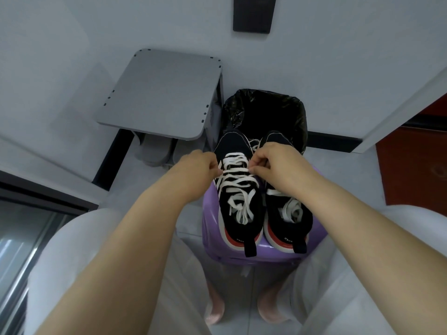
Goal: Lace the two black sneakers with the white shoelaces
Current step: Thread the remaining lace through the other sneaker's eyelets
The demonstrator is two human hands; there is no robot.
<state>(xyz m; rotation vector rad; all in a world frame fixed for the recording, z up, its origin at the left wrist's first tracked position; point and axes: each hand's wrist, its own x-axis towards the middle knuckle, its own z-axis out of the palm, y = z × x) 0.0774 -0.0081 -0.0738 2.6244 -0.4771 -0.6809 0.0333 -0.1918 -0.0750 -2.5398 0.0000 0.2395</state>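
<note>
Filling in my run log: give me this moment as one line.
stage: lacing left sneaker | left hand: pinches lace | right hand: pinches lace | right sneaker: second lace bunched inside | under both: stool

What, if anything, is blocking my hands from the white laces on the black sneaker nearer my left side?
Nothing visible. The left hand and right hand pinch the white flat shoelace on the left black fabric sneaker. The right wrist only crosses above the other black sneaker beside it.
</note>
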